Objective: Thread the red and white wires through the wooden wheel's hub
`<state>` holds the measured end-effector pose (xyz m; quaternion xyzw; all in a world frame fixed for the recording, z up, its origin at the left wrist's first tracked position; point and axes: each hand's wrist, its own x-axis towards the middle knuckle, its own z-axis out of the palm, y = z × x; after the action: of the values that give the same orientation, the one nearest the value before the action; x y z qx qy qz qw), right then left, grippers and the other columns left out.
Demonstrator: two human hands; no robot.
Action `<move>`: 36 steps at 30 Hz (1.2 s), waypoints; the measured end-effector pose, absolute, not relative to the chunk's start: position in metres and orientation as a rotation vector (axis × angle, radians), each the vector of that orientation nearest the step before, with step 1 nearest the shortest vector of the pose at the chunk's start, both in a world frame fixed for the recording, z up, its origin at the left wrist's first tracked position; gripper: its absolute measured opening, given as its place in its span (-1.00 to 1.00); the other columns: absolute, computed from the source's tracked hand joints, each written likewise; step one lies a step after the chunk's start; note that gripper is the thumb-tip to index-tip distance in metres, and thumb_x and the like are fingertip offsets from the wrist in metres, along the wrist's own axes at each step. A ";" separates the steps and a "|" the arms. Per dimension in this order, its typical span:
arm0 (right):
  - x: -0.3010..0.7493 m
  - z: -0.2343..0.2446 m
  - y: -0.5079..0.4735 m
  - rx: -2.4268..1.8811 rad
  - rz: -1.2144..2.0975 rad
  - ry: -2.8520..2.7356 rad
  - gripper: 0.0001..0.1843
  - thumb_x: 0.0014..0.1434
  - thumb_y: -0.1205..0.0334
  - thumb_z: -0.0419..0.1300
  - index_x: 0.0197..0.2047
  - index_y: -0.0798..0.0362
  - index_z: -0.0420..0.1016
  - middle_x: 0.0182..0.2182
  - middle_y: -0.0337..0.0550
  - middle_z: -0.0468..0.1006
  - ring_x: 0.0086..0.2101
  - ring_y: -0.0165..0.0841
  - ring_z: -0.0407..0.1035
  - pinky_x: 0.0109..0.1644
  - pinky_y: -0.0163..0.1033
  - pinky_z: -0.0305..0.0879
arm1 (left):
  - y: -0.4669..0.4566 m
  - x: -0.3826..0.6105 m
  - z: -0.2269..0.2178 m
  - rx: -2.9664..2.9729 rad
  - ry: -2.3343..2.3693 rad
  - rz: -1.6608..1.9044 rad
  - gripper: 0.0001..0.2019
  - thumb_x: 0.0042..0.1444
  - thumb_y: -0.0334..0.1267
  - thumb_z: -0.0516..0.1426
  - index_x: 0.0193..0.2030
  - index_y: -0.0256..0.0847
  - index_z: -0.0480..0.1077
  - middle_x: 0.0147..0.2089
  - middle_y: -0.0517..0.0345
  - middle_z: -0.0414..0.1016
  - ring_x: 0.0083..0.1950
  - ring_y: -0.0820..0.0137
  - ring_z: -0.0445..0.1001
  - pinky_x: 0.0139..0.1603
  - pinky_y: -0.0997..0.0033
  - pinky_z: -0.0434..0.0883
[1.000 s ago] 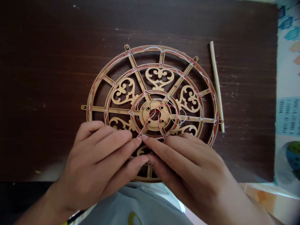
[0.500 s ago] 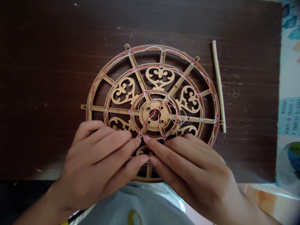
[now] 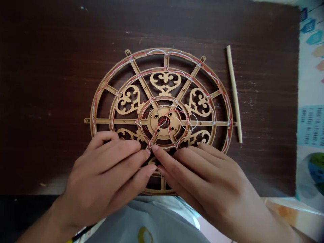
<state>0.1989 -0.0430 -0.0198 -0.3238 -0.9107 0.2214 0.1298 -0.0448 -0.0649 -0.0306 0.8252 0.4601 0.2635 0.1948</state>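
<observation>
Head view shows the wheel-shaped frame [image 3: 165, 136] lying on the counter [image 3: 37, 84], the left hand [image 3: 108, 172] and right hand [image 3: 207, 179] over its near part, bent fingers drawn close by its inner ring; whether they grip anything cannot be told. A hard tug there could pull the thin wires [image 3: 153, 137] from the frame's channels or snap a joint. Just beside the frame's right spoke tip, perhaps touching, a pale stick [image 3: 234, 94] could obstruct turning, while the hands hide its near side.

Both hands [image 3: 101, 179] [image 3: 215, 182], backs up, fingertips [image 3: 155, 147] close
</observation>
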 end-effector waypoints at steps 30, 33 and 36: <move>0.198 -0.027 -0.044 -0.969 0.653 -2.511 -0.70 0.61 0.28 0.14 0.22 0.25 0.59 -0.43 -0.26 0.50 -0.45 -0.32 0.33 -0.35 -0.11 0.23 | -0.063 -0.044 -0.025 2.397 1.370 0.726 -0.90 0.48 -0.27 0.24 -0.01 -0.21 0.58 -0.12 0.14 0.77 -0.23 0.34 0.67 -0.03 0.06 0.41; 0.201 -0.024 -0.036 -0.954 0.622 -2.548 -0.69 0.60 0.34 0.13 0.25 0.27 0.59 -0.35 -0.15 0.58 -0.39 -0.29 0.39 -0.31 -0.08 0.24 | -0.063 -0.046 -0.025 2.446 1.353 0.695 -0.88 0.50 -0.25 0.22 0.01 -0.19 0.59 -0.13 0.15 0.76 -0.22 0.33 0.66 -0.02 0.06 0.43; 0.202 -0.021 -0.024 -0.865 0.527 -2.649 -0.63 0.63 0.37 0.01 0.24 0.26 0.61 -0.26 -0.05 0.66 -0.35 -0.27 0.43 -0.31 -0.07 0.23 | -0.064 -0.045 -0.026 2.473 1.341 0.683 -0.89 0.48 -0.22 0.24 0.03 -0.15 0.59 -0.15 0.19 0.75 -0.26 0.33 0.65 -0.05 0.05 0.44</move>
<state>0.2018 -0.0237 -0.0208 -0.3015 -0.9232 0.1836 0.1522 -0.0452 -0.0642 -0.0256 0.8478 0.4597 0.2343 0.1230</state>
